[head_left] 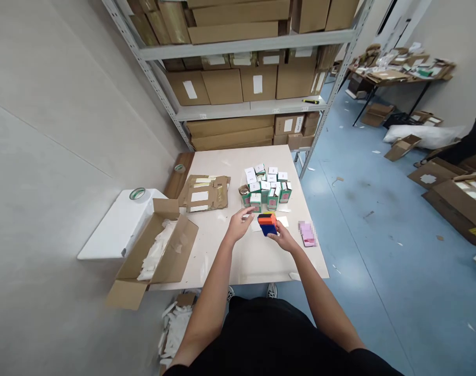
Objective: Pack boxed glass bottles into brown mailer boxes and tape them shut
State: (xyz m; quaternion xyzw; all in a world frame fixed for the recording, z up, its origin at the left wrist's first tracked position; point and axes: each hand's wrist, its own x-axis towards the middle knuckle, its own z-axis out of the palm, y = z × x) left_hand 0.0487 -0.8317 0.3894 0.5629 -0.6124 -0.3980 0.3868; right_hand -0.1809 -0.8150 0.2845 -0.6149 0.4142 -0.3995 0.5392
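Note:
My right hand point(284, 237) is closed around an orange-and-blue handheld tool point(268, 224), which looks like a label gun, above the table. Its exact kind is hard to make out. My left hand point(241, 224) holds nothing; its fingers are apart and reach toward the nearest of several small green-and-white boxes point(273, 198). Whether the fingertips touch that box I cannot tell. The boxes stand in a tight group on the pale table point(238, 261), white tops up. White slips of paper point(282, 221) lie just behind the tool.
Flattened cardboard point(206, 193) lies left of the boxes. An opened carton point(171, 245) with white packing overhangs the table's left edge. A pink pixelated item point(308, 233) lies at right. Behind stands a metal shelf point(246, 108) of cartons. Tape point(137, 194) rests on a white surface.

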